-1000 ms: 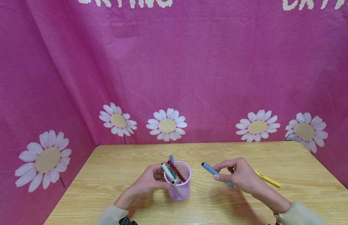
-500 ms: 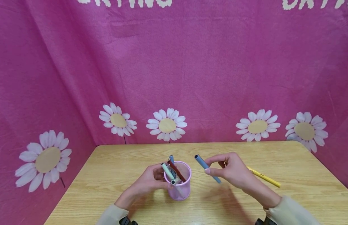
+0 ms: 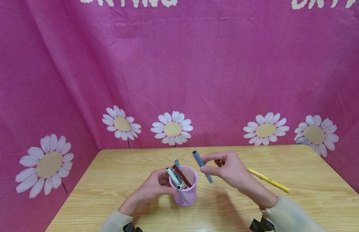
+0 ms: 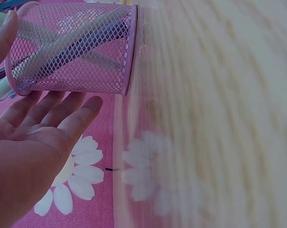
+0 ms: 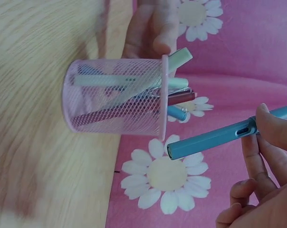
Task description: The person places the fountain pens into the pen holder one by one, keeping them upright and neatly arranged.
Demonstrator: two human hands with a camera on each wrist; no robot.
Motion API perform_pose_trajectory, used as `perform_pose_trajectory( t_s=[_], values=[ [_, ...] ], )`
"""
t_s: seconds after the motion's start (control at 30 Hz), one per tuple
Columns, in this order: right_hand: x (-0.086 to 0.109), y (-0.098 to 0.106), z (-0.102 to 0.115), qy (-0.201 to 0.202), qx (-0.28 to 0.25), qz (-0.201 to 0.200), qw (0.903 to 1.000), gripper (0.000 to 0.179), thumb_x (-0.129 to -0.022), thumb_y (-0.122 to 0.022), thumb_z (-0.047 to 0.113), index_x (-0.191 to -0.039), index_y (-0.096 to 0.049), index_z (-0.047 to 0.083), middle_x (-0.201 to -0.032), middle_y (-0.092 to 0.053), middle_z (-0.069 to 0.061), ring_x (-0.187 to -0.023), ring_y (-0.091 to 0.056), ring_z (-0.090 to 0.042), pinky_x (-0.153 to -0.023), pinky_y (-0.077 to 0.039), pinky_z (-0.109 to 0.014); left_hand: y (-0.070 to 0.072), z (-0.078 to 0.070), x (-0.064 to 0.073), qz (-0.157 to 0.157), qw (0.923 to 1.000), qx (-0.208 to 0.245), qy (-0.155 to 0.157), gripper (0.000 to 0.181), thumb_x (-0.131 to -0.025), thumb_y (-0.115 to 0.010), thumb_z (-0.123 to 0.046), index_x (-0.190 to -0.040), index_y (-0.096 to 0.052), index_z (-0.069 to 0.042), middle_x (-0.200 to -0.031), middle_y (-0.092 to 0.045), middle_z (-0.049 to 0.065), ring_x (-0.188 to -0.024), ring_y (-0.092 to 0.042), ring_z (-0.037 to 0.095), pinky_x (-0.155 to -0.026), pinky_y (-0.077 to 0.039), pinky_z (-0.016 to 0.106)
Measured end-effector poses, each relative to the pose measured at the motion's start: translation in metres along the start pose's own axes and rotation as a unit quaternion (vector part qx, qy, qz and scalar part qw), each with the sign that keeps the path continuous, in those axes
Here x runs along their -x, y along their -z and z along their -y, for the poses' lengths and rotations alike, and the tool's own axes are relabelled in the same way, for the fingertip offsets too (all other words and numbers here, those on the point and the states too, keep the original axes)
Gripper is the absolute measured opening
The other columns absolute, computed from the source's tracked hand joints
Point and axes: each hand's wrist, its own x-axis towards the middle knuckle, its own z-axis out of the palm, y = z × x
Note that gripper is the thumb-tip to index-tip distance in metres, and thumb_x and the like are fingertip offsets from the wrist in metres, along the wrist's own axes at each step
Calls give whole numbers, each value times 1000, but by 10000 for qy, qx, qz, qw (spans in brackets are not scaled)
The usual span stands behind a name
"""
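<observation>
A pink mesh pen cup stands upright on the table, holding several pens, among them a pale green pen and a dark red pen. My left hand holds the cup at its left side, thumb near the rim and fingers behind. Between thumb and fingers of my right hand, a blue pen is pinched, tilted, just right of the cup and raised above the table. In the right wrist view one end of this blue pen points toward the table, beside the cup's rim.
On the table to the right, behind my right forearm, lies a yellow pen. The wooden table ends at a pink curtain printed with white daisies, which also runs along the left.
My right hand has carried the blue pen left and upward toward the cup, turning it steeper. More of the yellow pen shows. The left hand and the cup have stayed in place.
</observation>
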Motion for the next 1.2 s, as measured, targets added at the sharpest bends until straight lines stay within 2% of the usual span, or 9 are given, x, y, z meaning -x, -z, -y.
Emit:
perform_pose_trajectory(
  t_s=[0.3, 0.53, 0.73, 0.97, 1.1, 1.2],
  values=[
    [-9, -12, 9, 199, -214, -85, 9995, 20, -85, -89, 14, -104, -84, 8, -92, -74, -5, -69, -38, -14, -59, -31, -24, 2, 1, 0, -22, 10000, -43, 21, 61, -87, -84, -3, -143, -61, 0, -128, -71, 15, -114, -67, 28, -99, -56, 34],
    [-14, -18, 12, 284, -411, -166, 9986, 21, -85, -88, 10, -104, -83, 5, -94, -75, -5, -67, -37, -12, -57, -31, -23, 2, 1, -1, 17, 10000, -14, -46, 62, -86, -85, -3, -143, -60, 1, -128, -71, 16, -116, -67, 28, -100, -56, 34],
    [-16, -22, 13, 281, -583, -213, 9977, 21, -85, -87, 8, -104, -83, 2, -83, -71, -4, -65, -32, -12, -56, -27, -24, 1, 0, 0, 51, 9999, -13, -154, 62, -86, -84, -1, -143, -59, 4, -128, -70, 18, -116, -68, 27, -101, -55, 35],
    [-18, -28, 8, 340, -857, -167, 9956, 22, -87, -86, 4, -107, -81, -2, -102, -78, -8, -76, -50, -11, -65, -40, -21, 0, -1, 0, 66, 9999, -44, -69, 61, -87, -84, -3, -143, -60, 2, -128, -70, 17, -113, -68, 27, -99, -56, 34],
    [-18, -31, 4, 277, -828, -145, 9961, 23, -87, -86, 6, -108, -81, -2, -103, -78, -10, -78, -51, -13, -66, -40, -22, 1, -1, 1, 98, 9999, -15, -60, 60, -89, -84, -5, -143, -59, 2, -129, -70, 18, -112, -69, 28, -98, -56, 34],
    [-18, -33, 2, 208, -841, -149, 9961, 24, -87, -86, 7, -109, -81, -2, -104, -79, -10, -86, -57, -14, -72, -45, -21, 1, -1, 1, 149, 9998, 1, -102, 60, -89, -83, -6, -143, -59, 3, -129, -69, 19, -112, -69, 28, -98, -57, 35]
  ],
)
